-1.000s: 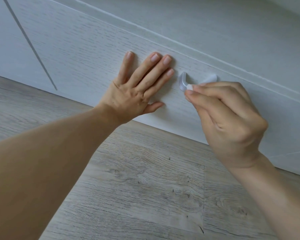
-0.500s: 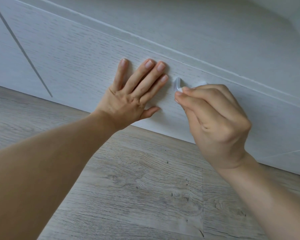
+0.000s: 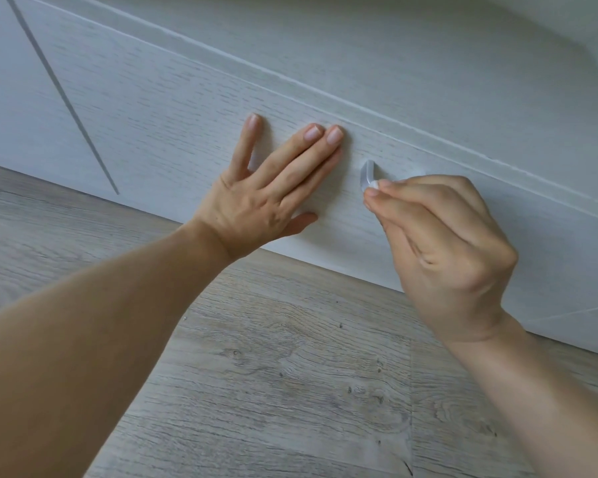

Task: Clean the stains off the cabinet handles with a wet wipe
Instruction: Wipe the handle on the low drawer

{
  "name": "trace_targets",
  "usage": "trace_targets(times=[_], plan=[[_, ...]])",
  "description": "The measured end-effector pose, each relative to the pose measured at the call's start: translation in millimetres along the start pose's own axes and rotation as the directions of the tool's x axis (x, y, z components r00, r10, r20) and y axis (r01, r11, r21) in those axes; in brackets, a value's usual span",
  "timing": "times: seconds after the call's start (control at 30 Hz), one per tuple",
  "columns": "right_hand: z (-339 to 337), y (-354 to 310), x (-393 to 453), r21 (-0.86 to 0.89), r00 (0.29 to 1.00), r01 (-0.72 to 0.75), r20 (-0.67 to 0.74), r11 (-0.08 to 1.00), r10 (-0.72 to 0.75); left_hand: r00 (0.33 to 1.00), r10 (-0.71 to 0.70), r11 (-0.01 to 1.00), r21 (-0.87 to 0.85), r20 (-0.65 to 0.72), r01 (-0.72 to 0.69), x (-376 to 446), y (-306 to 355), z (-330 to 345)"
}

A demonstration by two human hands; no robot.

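Left hand (image 3: 263, 198) flat on cabinet (image 3: 159, 108); right hand (image 3: 442, 250) pinches handle (image 3: 367, 174).

left hand (image 3: 256, 201) crowding handle (image 3: 366, 172), floor (image 3: 273, 374) open

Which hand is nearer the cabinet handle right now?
Right. The right hand has its fingertips at the cabinet handle, pinching a bit of white wipe; the left hand lies flat on the drawer front beside it.

The left hand (image 3: 270, 198) lies flat, palm forward, its fingers (image 3: 311, 150) straight and slightly spread, the thumb tucked low, the bare forearm stretched out behind it. The right hand (image 3: 442, 243) is curled, knuckles up, fingertips and thumb pinched together at the front, wrist bent, forearm bare.
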State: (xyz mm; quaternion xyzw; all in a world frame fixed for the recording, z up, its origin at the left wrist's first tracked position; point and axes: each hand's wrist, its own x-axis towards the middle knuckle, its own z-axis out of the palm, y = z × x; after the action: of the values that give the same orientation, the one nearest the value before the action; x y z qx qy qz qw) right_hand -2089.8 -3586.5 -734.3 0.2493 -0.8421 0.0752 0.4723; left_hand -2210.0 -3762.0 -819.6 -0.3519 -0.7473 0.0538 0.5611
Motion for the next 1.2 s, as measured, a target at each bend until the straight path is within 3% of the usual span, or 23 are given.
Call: trace_targets(times=[0.6, 0.87, 1.2], plan=[[-15, -3, -3, -0.016, 0.997, -0.073, 0.039, 0.997, 0.073, 0.994, -0.083, 0.994, -0.069, -0.065, 0.079, 0, 14, 15], [10, -9, 19, -0.061, 1.0, -0.007, 0.023, 0.998, 0.008, 0.994, -0.082, 0.996, -0.046, -0.076, 0.079, 0, 15, 15], [4, -9, 22, -0.176, 0.967, 0.056, 0.254, 0.983, -0.009, 0.992, -0.09, 0.994, -0.064, -0.093, 0.085, -1, 14, 16]])
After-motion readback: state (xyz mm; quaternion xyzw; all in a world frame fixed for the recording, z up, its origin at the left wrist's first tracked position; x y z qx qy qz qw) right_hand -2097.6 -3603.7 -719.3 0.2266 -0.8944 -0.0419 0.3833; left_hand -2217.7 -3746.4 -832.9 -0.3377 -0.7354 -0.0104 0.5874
